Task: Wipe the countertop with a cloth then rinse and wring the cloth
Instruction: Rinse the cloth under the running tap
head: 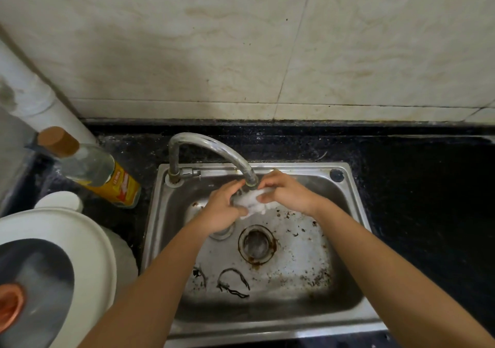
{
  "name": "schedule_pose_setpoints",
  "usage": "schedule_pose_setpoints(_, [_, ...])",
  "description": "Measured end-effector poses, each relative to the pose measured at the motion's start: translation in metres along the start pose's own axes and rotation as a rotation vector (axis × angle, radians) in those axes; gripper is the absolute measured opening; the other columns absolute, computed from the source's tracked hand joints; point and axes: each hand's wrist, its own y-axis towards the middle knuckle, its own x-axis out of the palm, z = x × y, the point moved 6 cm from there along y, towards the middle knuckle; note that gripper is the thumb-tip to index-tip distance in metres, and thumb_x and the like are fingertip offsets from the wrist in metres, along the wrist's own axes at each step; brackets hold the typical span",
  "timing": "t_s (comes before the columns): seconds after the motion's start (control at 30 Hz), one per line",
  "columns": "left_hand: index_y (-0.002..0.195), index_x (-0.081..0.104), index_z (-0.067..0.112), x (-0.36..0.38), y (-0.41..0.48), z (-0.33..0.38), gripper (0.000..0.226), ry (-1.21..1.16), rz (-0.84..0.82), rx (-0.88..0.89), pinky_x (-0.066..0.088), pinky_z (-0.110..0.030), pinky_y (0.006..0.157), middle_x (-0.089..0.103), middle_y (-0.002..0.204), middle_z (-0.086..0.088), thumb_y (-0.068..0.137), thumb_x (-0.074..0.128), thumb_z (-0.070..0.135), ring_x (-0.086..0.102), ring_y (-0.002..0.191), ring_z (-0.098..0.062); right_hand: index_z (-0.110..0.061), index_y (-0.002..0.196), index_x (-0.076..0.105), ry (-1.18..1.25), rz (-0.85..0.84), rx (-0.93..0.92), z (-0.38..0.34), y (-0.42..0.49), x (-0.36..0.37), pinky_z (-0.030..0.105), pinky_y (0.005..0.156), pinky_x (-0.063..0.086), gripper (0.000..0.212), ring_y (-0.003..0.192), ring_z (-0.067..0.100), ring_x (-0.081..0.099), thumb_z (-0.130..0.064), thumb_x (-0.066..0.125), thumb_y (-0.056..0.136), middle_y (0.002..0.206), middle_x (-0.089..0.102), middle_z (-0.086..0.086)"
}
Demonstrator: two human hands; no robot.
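Stained steel sink (345, 184) under a curved tap (214, 148); left hand (223, 208) and right hand (288, 193) both clutch the bunched white cloth (250, 203); rinsing seems underway; next, a firm twist to wring.

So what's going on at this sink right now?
A person is holding a bunched white cloth right under the faucet, above the steel sink. The left grip holds one end and the right grip the other, fingers curled round it. Whether water is flowing is hard to tell. A bottle stands on the dark countertop beside the sink.
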Motion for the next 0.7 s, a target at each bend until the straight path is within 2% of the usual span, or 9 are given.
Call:
schedule_pose_setpoints(0.07, [0.112,0.066,0.022,-0.001,0.001,-0.011,0.035,-0.051,-0.040,-0.043,0.043,-0.020,0.092,0.055,0.125,0.008,0.078,0.073,0.022,0.053,0.115,-0.013,-0.012,0.093,0.072,0.120,0.024,0.015,0.002,0.000,-0.003,0.038,0.093,0.044,0.013,0.103,0.024,0.060,-0.016,0.069,0.081,0.105,0.066,0.007])
schedule_pose_setpoints(0.17, [0.106,0.070,0.025,-0.009,-0.005,-0.026,0.047,-0.278,-0.031,-0.161,0.047,-0.037,0.096,0.070,0.106,0.004,0.067,0.076,0.049,0.064,0.103,-0.017,-0.013,0.099,0.071,0.329,0.116,0.107,0.017,0.004,-0.001,0.038,0.089,0.049,0.024,0.099,0.024,0.065,-0.025,0.073,0.078,0.099,0.073,0.006])
schedule_pose_setpoints(0.27, [0.112,0.067,0.013,-0.005,-0.006,-0.029,0.031,-0.630,0.007,-0.225,0.049,-0.041,0.096,0.072,0.105,-0.005,0.084,0.068,0.024,0.067,0.102,-0.022,-0.004,0.107,0.064,0.630,0.179,0.193,0.025,0.009,0.020,0.034,0.075,0.057,0.022,0.090,0.024,0.069,-0.017,0.066,0.089,0.102,0.072,0.013])
schedule_pose_setpoints(0.4, [0.114,0.059,0.004,0.006,-0.005,-0.037,0.025,-0.917,0.100,-0.357,0.054,-0.038,0.078,0.068,0.109,-0.016,0.090,0.054,0.010,0.066,0.095,-0.027,-0.007,0.108,0.058,0.772,0.227,0.170,0.022,0.011,0.043,0.036,0.080,0.057,0.015,0.089,0.025,0.069,-0.012,0.060,0.093,0.100,0.070,0.013])
schedule_pose_setpoints(0.47, [0.103,0.061,0.008,0.009,-0.007,-0.036,0.018,-1.002,0.162,-0.413,0.047,-0.026,0.056,0.067,0.091,-0.010,0.091,0.051,0.018,0.063,0.072,-0.018,-0.006,0.108,0.060,0.699,0.223,0.130,0.021,0.012,0.051,0.036,0.083,0.057,0.018,0.090,0.021,0.069,-0.015,0.063,0.092,0.098,0.071,0.010])
schedule_pose_setpoints(0.53, [0.096,0.060,0.010,0.011,-0.006,-0.037,0.023,-0.972,0.237,-0.444,0.032,-0.019,0.039,0.059,0.069,-0.004,0.095,0.050,0.031,0.049,0.048,-0.010,-0.008,0.097,0.060,0.487,0.247,0.096,0.015,0.008,0.056,0.022,0.063,0.053,0.015,0.067,0.001,0.064,-0.022,0.056,0.097,0.079,0.066,0.002])
schedule_pose_setpoints(0.6, [0.094,0.059,0.009,0.014,-0.006,-0.038,0.038,-0.900,0.282,-0.479,0.025,-0.017,0.033,0.053,0.058,0.001,0.095,0.048,0.045,0.039,0.038,-0.008,-0.013,0.078,0.052,0.317,0.313,0.053,0.007,0.003,0.059,0.016,0.045,0.037,0.027,0.041,-0.004,0.046,-0.025,0.046,0.102,0.060,0.051,-0.005])
schedule_pose_setpoints(0.63, [0.094,0.059,0.009,0.018,-0.005,-0.037,0.044,-0.895,0.278,-0.497,0.025,-0.017,0.031,0.054,0.057,0.001,0.094,0.045,0.051,0.040,0.035,-0.007,-0.014,0.074,0.048,0.242,0.348,0.015,0.002,0.000,0.061,0.017,0.043,0.032,0.032,0.036,-0.002,0.042,-0.027,0.042,0.103,0.056,0.046,-0.007])
schedule_pose_setpoints(0.7, [0.097,0.063,0.009,0.023,-0.005,-0.029,0.054,-0.936,0.256,-0.510,0.032,-0.016,0.032,0.060,0.064,-0.001,0.094,0.038,0.057,0.049,0.037,-0.007,-0.014,0.083,0.049,0.067,0.383,-0.066,-0.007,-0.005,0.066,0.016,0.042,0.031,0.033,0.040,-0.001,0.045,-0.036,0.035,0.103,0.055,0.046,-0.009])
